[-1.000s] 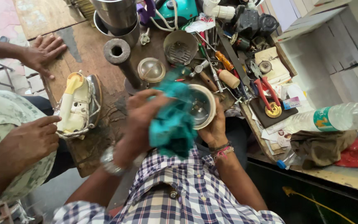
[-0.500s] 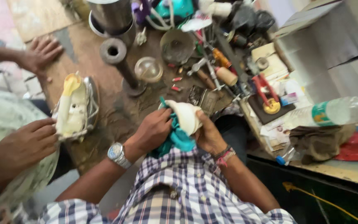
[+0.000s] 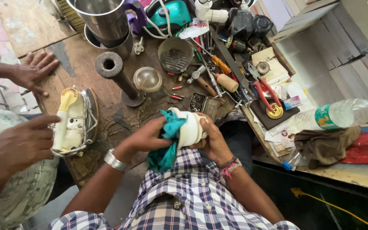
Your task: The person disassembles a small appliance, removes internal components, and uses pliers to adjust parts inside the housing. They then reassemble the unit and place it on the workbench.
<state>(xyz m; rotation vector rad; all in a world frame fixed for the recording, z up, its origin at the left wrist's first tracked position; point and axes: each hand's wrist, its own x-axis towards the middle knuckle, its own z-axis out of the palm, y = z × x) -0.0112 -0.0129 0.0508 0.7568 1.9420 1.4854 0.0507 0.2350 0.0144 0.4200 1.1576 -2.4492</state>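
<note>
The round white plastic part (image 3: 190, 127) sits right in front of the person's chest, above the lap and just off the near edge of the messy wooden tabletop (image 3: 120, 115). Both hands are on it. The right hand (image 3: 211, 138) cups it from the right side, with its fingers curled around the back. The left hand (image 3: 150, 137) is on its left side and pinches a crumpled teal cloth (image 3: 167, 147) against it. The cloth hangs down from that hand toward the checked shirt.

The white part lies tilted. Its long way runs from down by the right hand up toward the tabletop, and its top end points away from the person. Neither hand is nearer; both touch it.

Off to the left, another person's hand (image 3: 22, 142) rests on a white and yellow clothes iron (image 3: 73, 121).
</note>
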